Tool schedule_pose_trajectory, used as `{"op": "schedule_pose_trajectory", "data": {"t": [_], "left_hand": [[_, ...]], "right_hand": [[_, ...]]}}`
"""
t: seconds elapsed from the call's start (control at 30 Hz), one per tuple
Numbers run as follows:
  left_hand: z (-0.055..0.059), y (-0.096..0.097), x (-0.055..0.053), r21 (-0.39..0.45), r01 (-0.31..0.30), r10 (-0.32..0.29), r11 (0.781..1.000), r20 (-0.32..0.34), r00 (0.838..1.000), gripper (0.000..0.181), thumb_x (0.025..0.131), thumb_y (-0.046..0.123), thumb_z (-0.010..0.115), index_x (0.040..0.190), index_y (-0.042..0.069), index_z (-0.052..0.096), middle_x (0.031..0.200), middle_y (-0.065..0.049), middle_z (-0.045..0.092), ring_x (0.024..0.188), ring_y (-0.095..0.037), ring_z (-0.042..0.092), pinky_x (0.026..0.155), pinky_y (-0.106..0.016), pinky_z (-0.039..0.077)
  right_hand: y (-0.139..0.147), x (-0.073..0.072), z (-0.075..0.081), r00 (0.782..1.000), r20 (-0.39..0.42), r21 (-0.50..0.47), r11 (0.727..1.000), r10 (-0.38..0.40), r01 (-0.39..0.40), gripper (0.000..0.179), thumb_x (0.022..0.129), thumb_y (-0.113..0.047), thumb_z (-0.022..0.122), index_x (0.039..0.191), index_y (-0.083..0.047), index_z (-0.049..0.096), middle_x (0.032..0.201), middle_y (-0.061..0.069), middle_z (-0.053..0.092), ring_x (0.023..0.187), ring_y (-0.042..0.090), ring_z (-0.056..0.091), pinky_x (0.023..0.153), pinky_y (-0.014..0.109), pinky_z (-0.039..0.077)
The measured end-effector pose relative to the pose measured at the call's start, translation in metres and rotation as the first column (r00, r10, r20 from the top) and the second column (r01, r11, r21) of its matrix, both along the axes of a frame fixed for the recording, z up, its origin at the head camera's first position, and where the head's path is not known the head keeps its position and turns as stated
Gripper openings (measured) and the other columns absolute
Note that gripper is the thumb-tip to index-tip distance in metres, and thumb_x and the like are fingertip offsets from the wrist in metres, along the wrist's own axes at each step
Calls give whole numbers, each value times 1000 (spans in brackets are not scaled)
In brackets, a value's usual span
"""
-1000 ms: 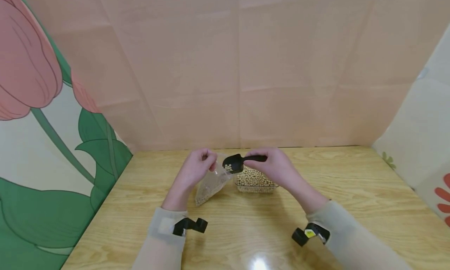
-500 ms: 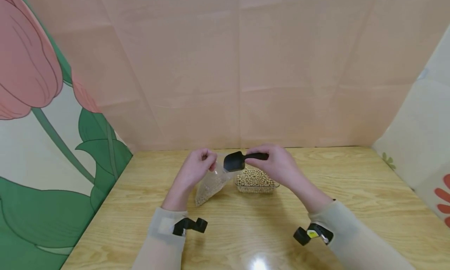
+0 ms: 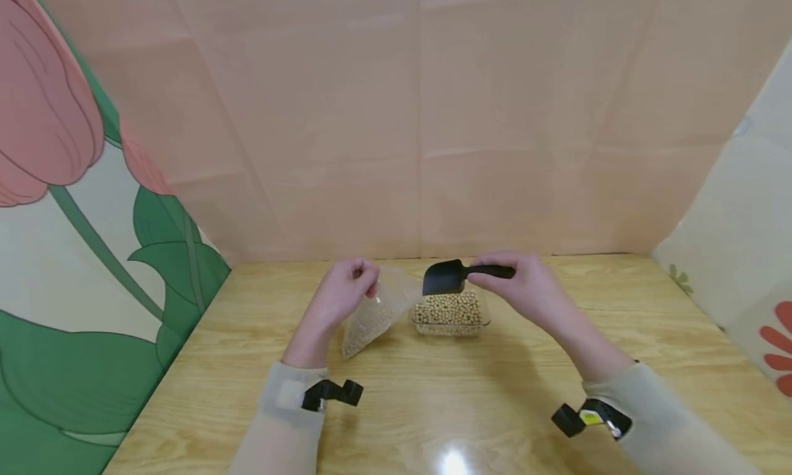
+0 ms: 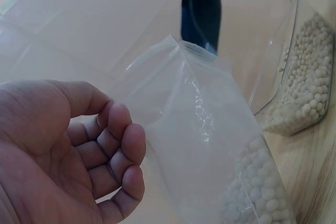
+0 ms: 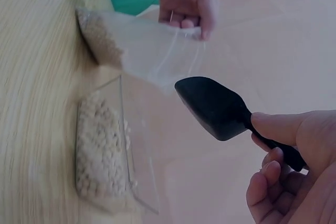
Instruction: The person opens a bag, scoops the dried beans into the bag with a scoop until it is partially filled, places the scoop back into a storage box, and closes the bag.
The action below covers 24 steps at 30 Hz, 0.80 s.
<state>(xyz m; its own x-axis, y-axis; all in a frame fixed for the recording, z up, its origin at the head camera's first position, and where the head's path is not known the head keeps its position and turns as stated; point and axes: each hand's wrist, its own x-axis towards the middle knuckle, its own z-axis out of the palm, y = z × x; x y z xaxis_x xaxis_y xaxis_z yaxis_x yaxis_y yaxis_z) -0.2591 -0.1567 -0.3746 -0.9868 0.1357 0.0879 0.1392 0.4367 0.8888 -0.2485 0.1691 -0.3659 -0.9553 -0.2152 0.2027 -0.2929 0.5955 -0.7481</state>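
My left hand [image 3: 348, 287] pinches the top edge of a clear plastic bag [image 4: 194, 114], its lower corner filled with pale round beans [image 4: 261, 182]. The bag leans with that corner on the table. In my right hand [image 3: 526, 282] is a black scoop [image 3: 444, 277], pinched by its handle. The scoop is raised above a clear plastic container [image 3: 448, 330] heaped with the same kind of beans. No beans show in the scoop in the right wrist view [image 5: 210, 107], and its tip is apart from the bag's mouth.
A wood-grain table [image 3: 396, 406] lies under everything. Behind it hangs a plain pinkish cloth [image 3: 421, 131]. A wall with painted tulips [image 3: 49, 90] borders the left side, and a pale wall [image 3: 742, 241] the right.
The scoop held beans at the bag's mouth, then turned over there. My right hand has since drawn it rightward, above the container. My left hand has stayed almost still with the bag.
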Motion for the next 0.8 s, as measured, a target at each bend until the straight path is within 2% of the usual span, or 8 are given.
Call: {"op": "schedule_pose_trajectory", "data": {"t": [0.43,0.63,0.8], "left_hand": [[1,0,1,10,-8,8,1000,16,1000,28,114,20,59,90,8,66,82,-7,65,58,-18,34,55,-32,30],[0,1,0,21,-4,4,1000,10,1000,28,113,19,59,89,8,65,81,-7,65,60,-18,36,57,-32,31],[0,1,1,25,-3,3,1000,-1,1000,28,113,18,59,88,7,65,80,-7,64,60,-18,35,57,-32,31]], "right_hand": [[30,-3,-6,999,-29,168,985,-33,38,38,103,-42,80,130,-15,82,144,19,70,111,33,71,83,45,52],[36,-8,-7,997,-55,244,968,-48,60,36,101,-38,83,128,-15,83,136,19,74,94,28,68,74,41,49],[37,-13,-8,998,-59,292,956,-23,39,33,100,-34,83,126,-14,83,129,18,76,77,22,62,65,39,46]]}}
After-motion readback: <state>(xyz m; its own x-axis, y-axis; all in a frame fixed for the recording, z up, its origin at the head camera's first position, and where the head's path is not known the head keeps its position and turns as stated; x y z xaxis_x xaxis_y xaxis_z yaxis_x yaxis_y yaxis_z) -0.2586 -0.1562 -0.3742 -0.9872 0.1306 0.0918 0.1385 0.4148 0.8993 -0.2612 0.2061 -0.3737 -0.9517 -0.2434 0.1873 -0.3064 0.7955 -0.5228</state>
